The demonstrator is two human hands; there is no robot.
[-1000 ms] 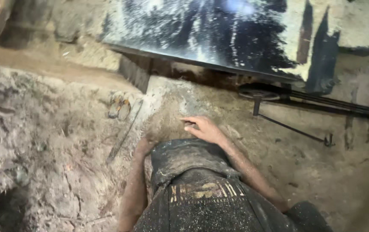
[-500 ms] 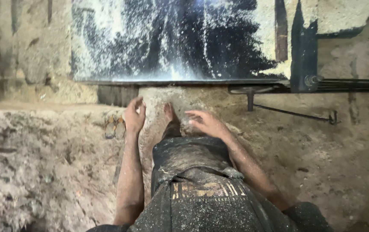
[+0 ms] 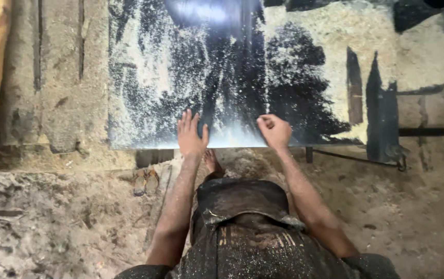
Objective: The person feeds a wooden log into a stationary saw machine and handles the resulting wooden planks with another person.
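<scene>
Your left hand [image 3: 191,135] is flat and wide open, palm pressing the near edge of the dark metal sheet [image 3: 222,77]. Your right hand [image 3: 274,130] is curled loosely at that same edge, gripping nothing I can make out. The sheet lies right ahead of you, dusted with sawdust. Risk, I'd say: that dust makes it slick, so a palm could slide along the thin edge and get cut. Count: one sheet, two hands, one bare foot [image 3: 211,161], two sandals [image 3: 146,182] on the floor.

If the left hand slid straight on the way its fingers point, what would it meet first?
Nothing solid, it seems: the left hand lies flat on the dark metal tabletop, and only scattered sawdust lies ahead.
</scene>
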